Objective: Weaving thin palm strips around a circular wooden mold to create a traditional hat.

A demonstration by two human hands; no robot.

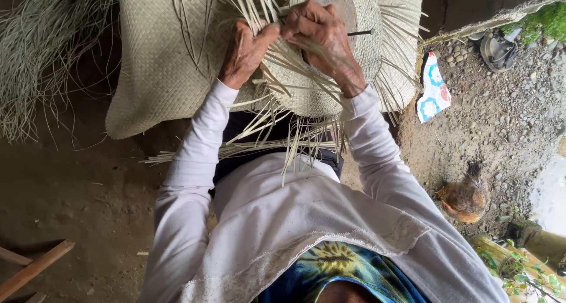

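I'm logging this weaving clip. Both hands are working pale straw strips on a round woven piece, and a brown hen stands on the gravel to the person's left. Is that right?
Not quite: the brown hen stands to the person's right, as the head view shows. The rest holds: the left hand and right hand work pale straw strips on the round woven piece.

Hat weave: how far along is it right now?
Done: the hat has a tightly woven round patch under the hands. In hand: the left hand and right hand pinch loose straw strips at its middle. Left: many unwoven strips stick out all round the edge and hang toward the lap, so the edge looks unfinished. A woven mat lies beneath.
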